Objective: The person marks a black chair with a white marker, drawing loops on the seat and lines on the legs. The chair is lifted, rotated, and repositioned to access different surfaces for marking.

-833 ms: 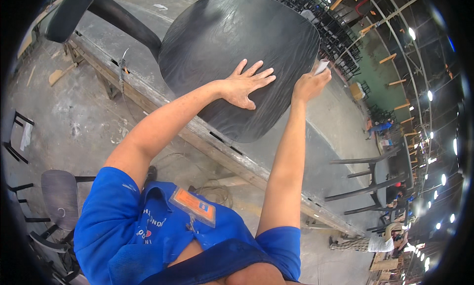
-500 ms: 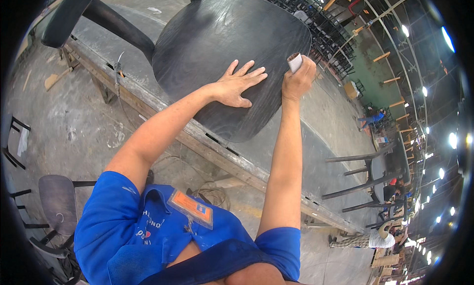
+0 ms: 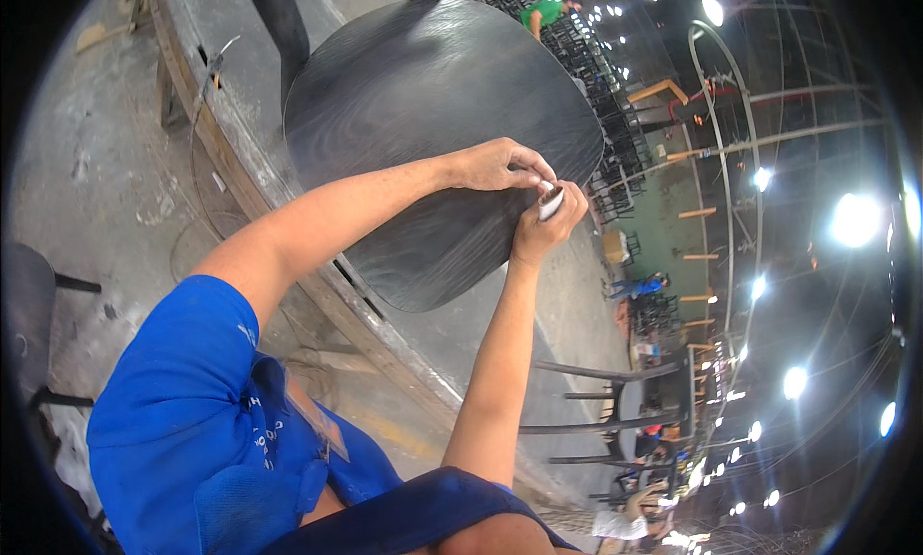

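A dark, wood-grained chair seat (image 3: 423, 103) lies in front of me on the workbench (image 3: 226, 123). Over its right edge my right hand (image 3: 550, 226) is closed around a folded piece of sandpaper (image 3: 552, 203), pale outside and brown within. My left hand (image 3: 500, 164) reaches across the seat from the left. Its thumb and fingers pinch together at the far end of the sandpaper, against the right hand's fingers. The left fingertips partly cover that end. Two dark chair legs (image 3: 279, 22) rise at the seat's far left side.
Another dark chair (image 3: 625, 416) lies tipped over on the bench at right. A cable (image 3: 197, 123) hangs over the bench's near edge. Part of a dark chair (image 3: 34, 305) stands on the floor at left. Stacked chairs (image 3: 601, 94) and several people are farther off.
My left hand has lifted from its flat, spread position on the seat and moved right to the sandpaper, its fingers closing there. My view has swung rightward.
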Tool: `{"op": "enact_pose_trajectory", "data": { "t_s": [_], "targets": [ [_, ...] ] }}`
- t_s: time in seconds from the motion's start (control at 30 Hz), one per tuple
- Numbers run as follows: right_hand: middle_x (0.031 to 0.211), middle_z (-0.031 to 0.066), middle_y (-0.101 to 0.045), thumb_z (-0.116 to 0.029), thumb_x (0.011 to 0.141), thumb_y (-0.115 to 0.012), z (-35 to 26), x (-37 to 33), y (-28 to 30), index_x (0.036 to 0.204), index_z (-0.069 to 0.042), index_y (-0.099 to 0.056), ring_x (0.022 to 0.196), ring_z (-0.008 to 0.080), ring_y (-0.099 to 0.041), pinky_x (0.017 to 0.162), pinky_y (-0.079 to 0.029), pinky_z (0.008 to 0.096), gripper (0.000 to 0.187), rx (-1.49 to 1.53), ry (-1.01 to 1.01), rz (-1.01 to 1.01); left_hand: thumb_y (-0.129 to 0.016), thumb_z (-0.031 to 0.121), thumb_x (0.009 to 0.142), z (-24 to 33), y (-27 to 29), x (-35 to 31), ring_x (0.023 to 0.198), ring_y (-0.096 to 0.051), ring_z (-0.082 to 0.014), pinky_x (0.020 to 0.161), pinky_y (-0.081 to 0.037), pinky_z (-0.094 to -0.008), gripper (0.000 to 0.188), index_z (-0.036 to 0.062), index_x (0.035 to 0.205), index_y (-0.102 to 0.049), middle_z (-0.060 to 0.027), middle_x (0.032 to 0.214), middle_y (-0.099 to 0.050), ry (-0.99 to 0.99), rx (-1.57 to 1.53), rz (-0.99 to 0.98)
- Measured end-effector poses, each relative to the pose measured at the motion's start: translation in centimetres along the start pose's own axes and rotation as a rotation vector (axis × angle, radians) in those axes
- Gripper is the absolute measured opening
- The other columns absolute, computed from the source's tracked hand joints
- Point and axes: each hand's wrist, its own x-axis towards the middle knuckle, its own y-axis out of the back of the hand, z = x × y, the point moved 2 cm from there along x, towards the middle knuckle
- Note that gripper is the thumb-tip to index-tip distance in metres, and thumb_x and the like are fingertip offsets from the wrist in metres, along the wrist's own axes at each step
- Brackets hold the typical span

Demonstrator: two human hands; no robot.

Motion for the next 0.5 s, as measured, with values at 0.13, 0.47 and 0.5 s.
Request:
{"op": "enact_pose_trajectory", "data": {
  "t_s": [0.13, 0.47, 0.5],
  "targets": [
    [0.103, 0.0148, -0.055, -0.001, 0.079, -0.063, -0.2, 0.1, -0.1, 0.100, -0.002, -0.056, 0.095, 0.0298, -0.057, 0.077, -0.049, 0.0381, 0.022, 0.019, 0.027, -0.048, -0.063, 0.019, 0.087, 0.1, 0.4, 0.1, 0.090, -0.059, -0.0111, 0.084, -0.046, -0.0274, 0.026, 0.0005, 0.105, -0.063, -0.0047, 0.093, -0.065, 0.008, -0.167, -0.039],
    [0.108, 0.0144, -0.049, 0.007, 0.077, -0.053, 0.4, -0.1, -0.2, 0.116, -0.001, -0.048, 0.103, 0.0339, -0.052, 0.084, -0.045, 0.0426, 0.040, -0.305, -0.500, 0.061, -0.063, 0.009, 0.082, 2.6, 2.0, -5.6, 0.084, -0.060, -0.0209, 0.078, -0.046, -0.0314, 0.017, 0.0089, 0.100, -0.065, -0.0057, 0.091, -0.060, 0.026, 0.536, 0.165],
    [0.109, 0.0144, -0.049, 0.006, 0.078, -0.054, 0.4, -0.2, -0.3, 0.116, -0.001, -0.048, 0.104, 0.0339, -0.052, 0.084, -0.045, 0.0428, 0.039, -0.320, -0.524, 0.036, -0.063, 0.009, 0.082, 3.0, 1.6, -6.6, 0.085, -0.060, -0.0218, 0.078, -0.046, -0.0325, 0.016, 0.0098, 0.098, -0.065, -0.0054, 0.091, -0.060, 0.004, 0.616, 0.156]
  ]
}}
